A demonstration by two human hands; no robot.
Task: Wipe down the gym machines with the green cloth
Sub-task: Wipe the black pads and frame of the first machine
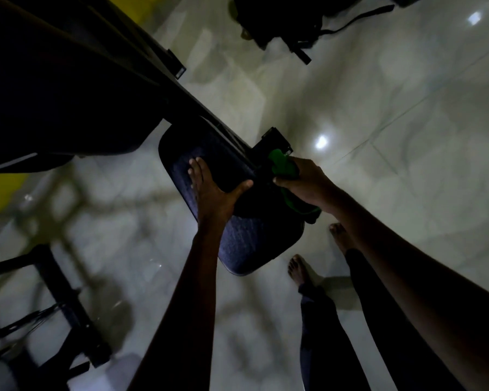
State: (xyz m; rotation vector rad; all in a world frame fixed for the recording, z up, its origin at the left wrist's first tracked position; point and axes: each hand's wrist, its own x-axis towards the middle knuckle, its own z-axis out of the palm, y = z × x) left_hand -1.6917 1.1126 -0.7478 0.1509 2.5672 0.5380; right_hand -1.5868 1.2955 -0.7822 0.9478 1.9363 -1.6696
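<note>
From my remote seat the glossy pale tiled floor (407,122) fills most of the view, dim and streaked with reflections. A big dark machine frame (96,80) slants down from the floor's upper left corner toward its middle. Under the frame's lower end sits a dark blue padded seat (251,244), rounded at its corners. A black bag (280,21) with a loose strap lies at the floor's top edge, and a second dark machine (65,300) stands at the lower left corner.

I see the left hand (212,193) lying flat on the seat's upper half, fingers straight and the thumb spread wide toward the frame. The right hand (308,184) is curled tightly around the green cloth (280,163), holding it against the black bracket (274,139) at the frame's end, just off the seat's right edge. A tail of cloth hangs below the palm. Two bare feet (298,270) stand on the floor beside the seat's lower right corner.
</note>
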